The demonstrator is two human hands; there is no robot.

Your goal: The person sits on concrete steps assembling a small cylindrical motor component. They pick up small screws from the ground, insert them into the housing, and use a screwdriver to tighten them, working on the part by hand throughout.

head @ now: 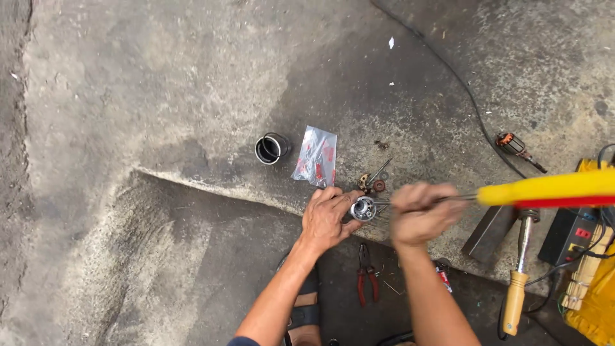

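My left hand [327, 218] grips a small round metal part [363, 208] with a shiny open end, held just above the concrete step edge. My right hand [419, 214] is closed around the thin metal shaft of a long tool with a yellow and red handle [551, 190] that sticks out to the right; the tool's tip points into the metal part. Both hands are close together, almost touching the part from either side.
A metal ring-shaped can [271, 148] and a clear plastic bag [316, 156] lie on the concrete. Small rusty parts [373, 182], red-handled pliers [366, 280], a wooden-handled tool [517, 282], a motor armature [516, 147], a black cable [461, 83] and a yellow box [592, 282] are nearby.
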